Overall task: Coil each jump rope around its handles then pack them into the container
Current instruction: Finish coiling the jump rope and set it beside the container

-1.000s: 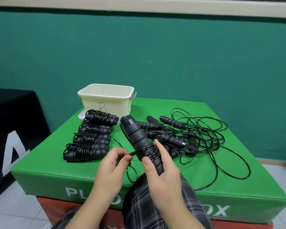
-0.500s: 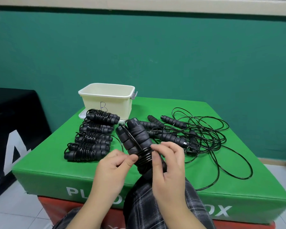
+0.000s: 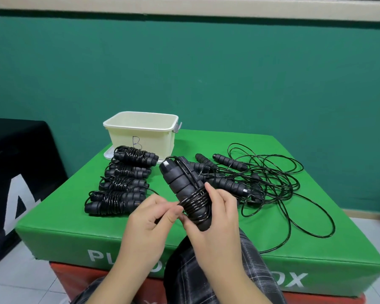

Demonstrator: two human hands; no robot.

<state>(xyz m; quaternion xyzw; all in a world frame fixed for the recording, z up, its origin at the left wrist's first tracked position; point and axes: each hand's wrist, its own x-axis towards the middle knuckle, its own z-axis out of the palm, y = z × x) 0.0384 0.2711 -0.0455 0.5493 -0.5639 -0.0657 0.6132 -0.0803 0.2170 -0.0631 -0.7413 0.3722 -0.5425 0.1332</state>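
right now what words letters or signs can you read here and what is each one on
"B": handwritten on the front wall of the cream container.
"PL" and "OX": white print on the front of the green box; the middle letters are hidden by the hands.
White marking on the black object, left: cut off, unreadable.

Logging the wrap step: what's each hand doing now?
Left hand: pinches the rope cord.
Right hand: grips the paired handles.

Teal green wall (image 3: 206, 73), cream band (image 3: 184, 7) along top, pale tiled floor (image 3: 9, 281), black banner (image 3: 15, 172) at left
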